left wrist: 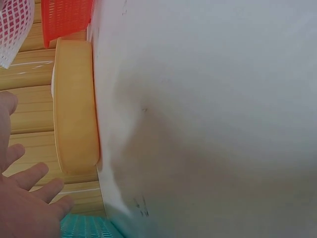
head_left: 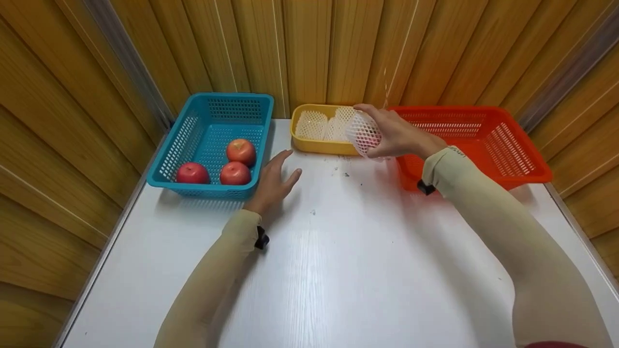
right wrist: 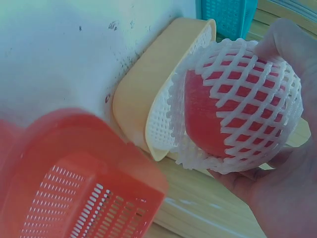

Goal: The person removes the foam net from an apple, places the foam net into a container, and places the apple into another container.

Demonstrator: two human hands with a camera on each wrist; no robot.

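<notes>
A red apple (right wrist: 203, 119) sits inside a white foam net sleeve (right wrist: 247, 99), part of its side bare at the sleeve's mouth. My right hand (head_left: 399, 133) grips the sleeved apple from behind, thumb and fingers curled round it, above the right end of the yellow basket (head_left: 326, 146). Several white foam nets (head_left: 311, 125) lie in that basket. My left hand (head_left: 273, 183) holds nothing; its fingers are spread beside the right side of the blue basket (head_left: 164, 180). In the left wrist view the left hand (left wrist: 25, 203) shows its parted fingers.
Three apples (head_left: 235, 173) lie in the blue basket at the left. A red basket (head_left: 532, 159) stands at the right, under and beyond my right wrist. Wood-panelled walls (head_left: 309, 53) enclose the back and sides of the white table (head_left: 338, 270).
</notes>
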